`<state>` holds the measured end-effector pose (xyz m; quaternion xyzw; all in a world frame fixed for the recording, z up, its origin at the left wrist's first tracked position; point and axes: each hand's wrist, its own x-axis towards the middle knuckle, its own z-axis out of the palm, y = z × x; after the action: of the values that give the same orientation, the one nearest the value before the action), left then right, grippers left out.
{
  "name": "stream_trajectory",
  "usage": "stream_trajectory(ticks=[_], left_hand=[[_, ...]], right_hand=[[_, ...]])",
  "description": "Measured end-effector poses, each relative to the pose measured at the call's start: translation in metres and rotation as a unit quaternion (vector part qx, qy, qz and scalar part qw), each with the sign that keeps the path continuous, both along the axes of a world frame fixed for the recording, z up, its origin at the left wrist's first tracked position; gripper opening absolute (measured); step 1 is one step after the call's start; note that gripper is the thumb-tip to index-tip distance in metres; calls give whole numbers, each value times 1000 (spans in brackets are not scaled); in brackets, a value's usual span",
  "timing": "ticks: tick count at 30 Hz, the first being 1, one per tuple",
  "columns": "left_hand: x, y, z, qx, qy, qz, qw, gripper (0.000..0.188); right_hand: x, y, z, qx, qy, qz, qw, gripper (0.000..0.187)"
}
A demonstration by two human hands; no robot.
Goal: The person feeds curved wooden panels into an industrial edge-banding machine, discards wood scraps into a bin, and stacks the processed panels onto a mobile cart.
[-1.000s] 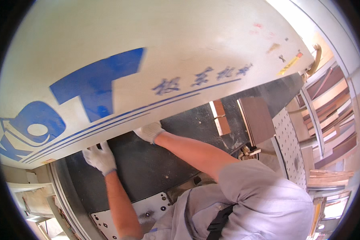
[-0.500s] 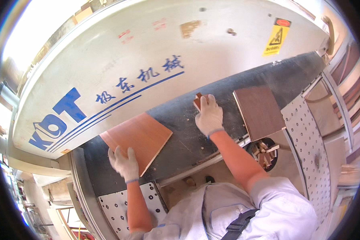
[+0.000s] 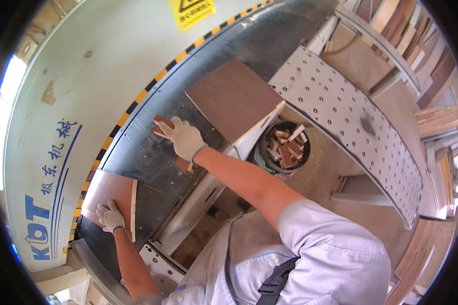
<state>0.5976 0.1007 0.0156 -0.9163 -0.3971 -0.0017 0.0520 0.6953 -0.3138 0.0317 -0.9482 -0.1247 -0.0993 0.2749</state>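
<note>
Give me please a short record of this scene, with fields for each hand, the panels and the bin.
Left hand: gloved, flat on a reddish-brown panel.
Right hand: gloved, on a small brown piece.
Surface: dark machine bed.
Other panel: larger brown board, untouched.
Bin: round bucket of wood offcuts, beside the bed.

The right hand [image 3: 185,138] covers most of a small brown wood piece [image 3: 163,123] — only its ends show on the dark machine bed [image 3: 152,168]. Scraps in the black bucket [image 3: 285,147] beside that bed are too small to sort — and the left hand [image 3: 110,217] hides part of the brown panel [image 3: 107,190].

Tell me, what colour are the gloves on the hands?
White gloves, seen in the head view.
</note>
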Motion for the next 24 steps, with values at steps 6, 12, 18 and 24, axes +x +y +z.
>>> stream_trajectory(ticks=[6,12,18,24], left_hand=[[19,-14,6,65,-11,-53,996,80],[-13,-177,7,-390,-303,-407,768,75],[33,-324,-1,-156,-165,-567,792,67],[-37,-425,17,-415,-244,-664,572,25]], right_hand=[[10,-67,42,79,-170,57,981,68],[-174,-120,36,224,-87,-72,968,58],[-219,-221,-83,208,116,-397,886,85],[-261,-322,-121,168,243,-489,821,51]])
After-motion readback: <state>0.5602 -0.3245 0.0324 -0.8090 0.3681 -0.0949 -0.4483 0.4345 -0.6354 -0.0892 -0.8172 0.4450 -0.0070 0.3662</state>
